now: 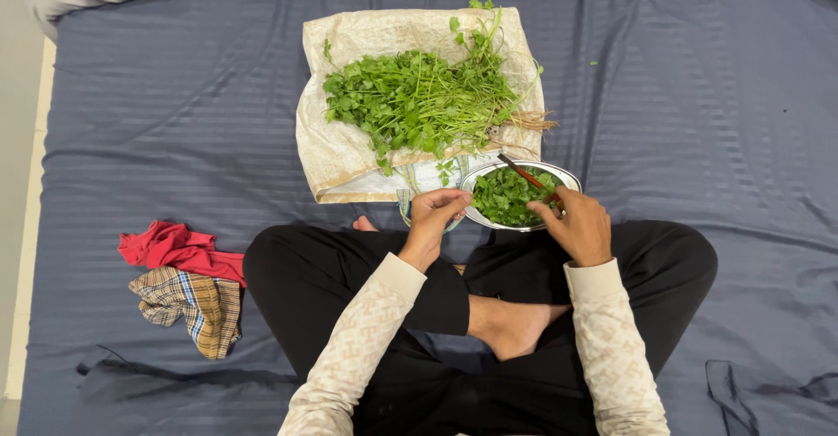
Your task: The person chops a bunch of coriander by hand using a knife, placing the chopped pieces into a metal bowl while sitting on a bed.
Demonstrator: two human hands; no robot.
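Both hands, left hand point(436, 213) and right hand point(578, 225), touch steel bowl point(521, 194) beside beige sack point(349, 152).

Blue striped bed sheet point(698, 96) carries pale sack point(336, 152), steel bowl point(569, 175), red cloth point(179, 250), checked cloth point(196, 305).

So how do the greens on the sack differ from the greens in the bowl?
The greens on the sack are a large loose pile with long stems and roots attached, spread flat. The greens in the bowl are a smaller heap, mostly leaves, held in the metal bowl by the right hand. Both look like the same leafy herb.
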